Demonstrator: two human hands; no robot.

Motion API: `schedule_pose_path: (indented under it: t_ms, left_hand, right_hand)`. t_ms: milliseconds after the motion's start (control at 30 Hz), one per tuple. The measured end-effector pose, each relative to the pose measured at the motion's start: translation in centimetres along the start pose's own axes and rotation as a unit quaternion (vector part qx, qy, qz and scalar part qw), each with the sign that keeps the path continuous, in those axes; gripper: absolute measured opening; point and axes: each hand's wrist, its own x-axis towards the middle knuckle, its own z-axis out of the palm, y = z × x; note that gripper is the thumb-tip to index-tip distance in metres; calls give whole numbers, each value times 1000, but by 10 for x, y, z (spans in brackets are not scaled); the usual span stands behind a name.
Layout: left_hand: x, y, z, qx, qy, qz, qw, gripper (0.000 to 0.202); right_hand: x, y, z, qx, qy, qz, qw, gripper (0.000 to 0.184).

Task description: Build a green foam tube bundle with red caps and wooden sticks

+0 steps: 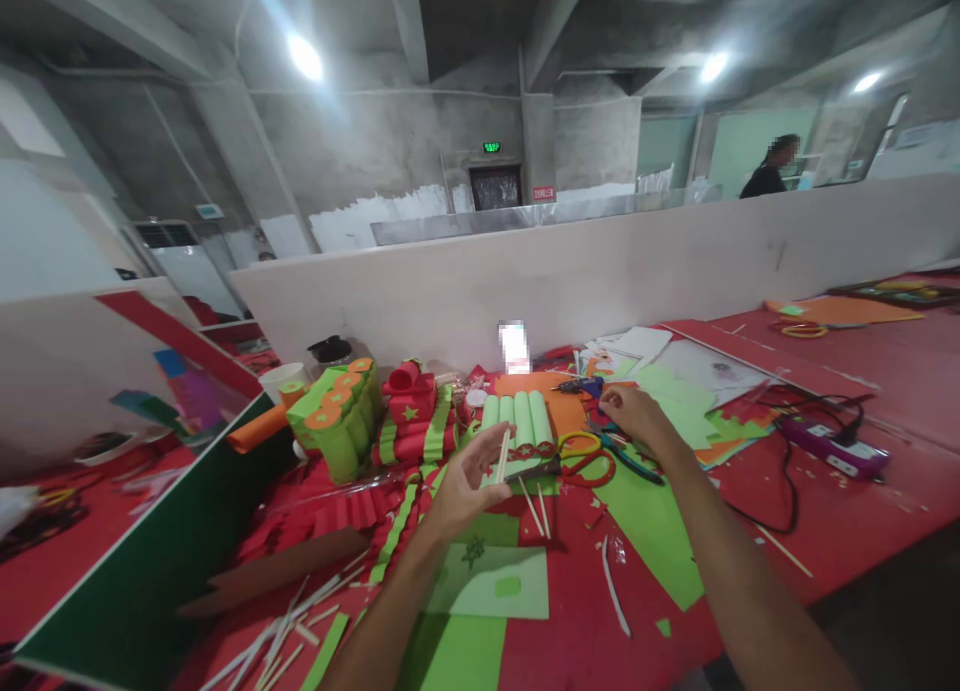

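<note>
My left hand (466,481) is raised over the red table and pinches a thin pale wooden stick (502,455) upright between thumb and fingers. My right hand (634,414) reaches farther out, fingers curled down over paper scraps beside a glue gun (576,385); what it grips is hidden. Between the hands lie pale green paper rolls (519,419) with a red star strip, and red-and-yellow-handled scissors (574,459). More sticks (534,509) lie just below them.
Green and orange paper bundles (339,416) and red paper pieces (411,391) stand at the left. Green sheets (495,583) cover the near table. A purple power strip (832,445) with black cable lies at right. A white partition (600,261) runs behind; a person (772,167) stands beyond it.
</note>
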Motion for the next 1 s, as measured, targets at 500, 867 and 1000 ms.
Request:
schedule_pose_path:
  t_ms: [500,867,1000]
  left_hand:
    - [-1,0,-4,21,8,-6,1000,78]
    - [-1,3,0,20,8,-12,1000,80]
    - [0,1,-2,22,9,-6,1000,78]
  right_hand:
    - [55,7,27,-106,-38,88,990,42]
    - [61,10,31,-63,-15,94,993,33]
    - [63,13,28,-15,23,102,994,30]
